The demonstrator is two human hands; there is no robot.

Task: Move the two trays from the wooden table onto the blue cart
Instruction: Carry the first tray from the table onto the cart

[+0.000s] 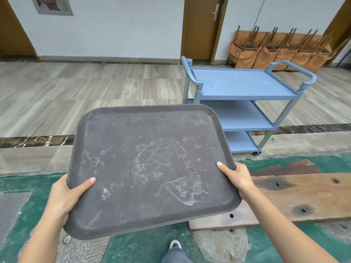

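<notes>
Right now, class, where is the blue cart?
In the head view the blue cart stands on the floor ahead and to the right, beyond the tray held in both hands, near the brown door.

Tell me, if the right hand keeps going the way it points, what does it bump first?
Nothing, probably: the right hand holding the tray points over bare floor, left of the cart. Depth is unclear.

Tray point(152, 168) dark grey-brown, whitish smears; cart point(245, 86) pale blue; carpet point(144, 247) green, patterned.

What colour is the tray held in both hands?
Dark grey-brown with whitish scuffs, on the tray, seen from the head view.
</notes>
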